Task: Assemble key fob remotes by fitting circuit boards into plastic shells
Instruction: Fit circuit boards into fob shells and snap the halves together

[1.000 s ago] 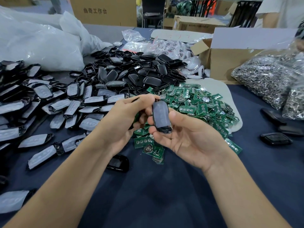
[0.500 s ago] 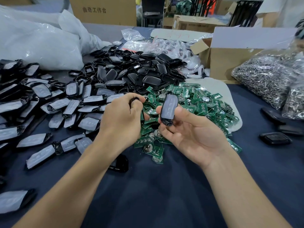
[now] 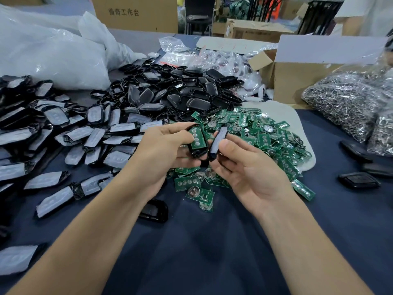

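Observation:
My left hand [image 3: 161, 150] grips a black shell half [image 3: 196, 153] with a green circuit board [image 3: 196, 138] seated in it, face up. My right hand [image 3: 244, 169] pinches a second shell half [image 3: 217, 142] with a grey film on its face, held on edge right beside the first. The two halves sit almost touching above a heap of green circuit boards [image 3: 265, 139]. A pile of empty black shells [image 3: 180, 96] lies behind, and film-covered shell fronts [image 3: 70, 133] spread to the left.
A blue cloth [image 3: 202, 252] covers the table. One black shell [image 3: 154, 210] lies under my left forearm; a few more black shells [image 3: 359, 179] rest at the right. Bags of metal rings [image 3: 348, 103], a cardboard box [image 3: 297, 75] and white plastic bags [image 3: 46, 54] line the back.
My hands separated from one piece held together; the left hand turned its shell so the green board faces up, and the right hand tilted the film-covered half onto its edge beside it.

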Demonstrator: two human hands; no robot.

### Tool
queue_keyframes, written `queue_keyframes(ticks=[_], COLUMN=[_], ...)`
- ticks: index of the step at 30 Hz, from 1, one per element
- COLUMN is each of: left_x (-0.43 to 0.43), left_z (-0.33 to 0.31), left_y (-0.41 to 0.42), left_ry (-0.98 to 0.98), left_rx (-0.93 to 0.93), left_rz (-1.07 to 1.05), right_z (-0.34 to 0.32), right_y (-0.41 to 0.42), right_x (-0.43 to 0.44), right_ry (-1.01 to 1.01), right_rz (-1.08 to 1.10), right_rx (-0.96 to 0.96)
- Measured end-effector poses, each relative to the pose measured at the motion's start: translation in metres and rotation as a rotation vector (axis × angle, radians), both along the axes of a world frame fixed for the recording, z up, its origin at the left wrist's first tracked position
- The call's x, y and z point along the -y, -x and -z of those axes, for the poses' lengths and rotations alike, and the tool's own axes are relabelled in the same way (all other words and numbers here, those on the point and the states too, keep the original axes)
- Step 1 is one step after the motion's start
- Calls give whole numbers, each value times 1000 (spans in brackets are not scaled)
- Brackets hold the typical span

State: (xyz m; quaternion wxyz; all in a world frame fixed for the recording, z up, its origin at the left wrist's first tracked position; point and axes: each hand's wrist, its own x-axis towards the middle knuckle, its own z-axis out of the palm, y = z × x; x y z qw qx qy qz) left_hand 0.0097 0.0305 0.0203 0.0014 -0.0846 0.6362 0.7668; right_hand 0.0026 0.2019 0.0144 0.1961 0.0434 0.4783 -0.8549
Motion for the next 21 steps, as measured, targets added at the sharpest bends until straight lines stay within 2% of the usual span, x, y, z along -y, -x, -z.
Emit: queue_keyframes(ticks=[4,12,21], left_x=[3,1,-1], left_z=[-1,4,3], left_y=[-2,-3,-3], left_ry=[32,211,208], left_rx=[-5,-68,-79], left_rz=[112,-8,-29], right_z=[0,2,6], right_y=[1,3,3], right_x=[-2,-4,-3], right_ry=[-3,-35,-134], right_rz=[64,103,139], right_rx=[2,-51,-174])
